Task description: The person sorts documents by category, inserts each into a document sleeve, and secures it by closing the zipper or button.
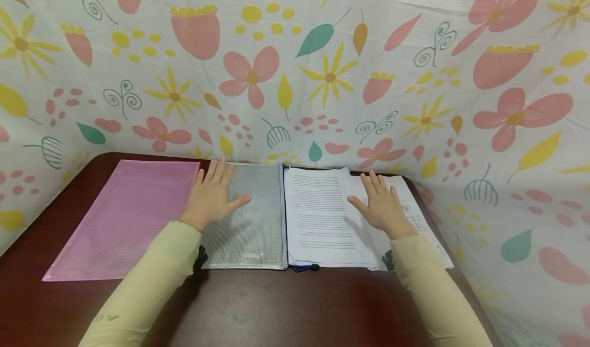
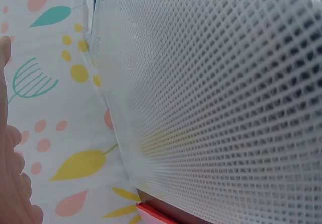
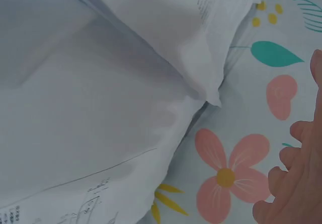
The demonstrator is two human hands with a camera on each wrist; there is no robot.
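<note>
My left hand (image 1: 213, 197) is spread over the clear mesh zipper pouch (image 1: 258, 214), near its left edge, fingers straight and thumb out to the right. The pouch's mesh fills most of the left wrist view, with part of the left hand (image 2: 15, 168) at the left edge. Over the printed sheets at the right, my right hand (image 1: 383, 206) is held with straight, spread fingers. One stack of papers (image 1: 322, 214) carries lines of text, and another sheet (image 1: 410, 193) with diagrams lies beneath and beside it. In the right wrist view the sheets (image 3: 100, 108) overlap, with a curled corner.
A pink mesh pouch (image 1: 138, 214) lies flat at the left. The clear pouch's dark blue zipper edge ends in a pull cord (image 1: 304, 267) near the front. A flowered cloth (image 1: 295, 70) hangs behind and at both sides of the dark red-brown table (image 1: 276, 306).
</note>
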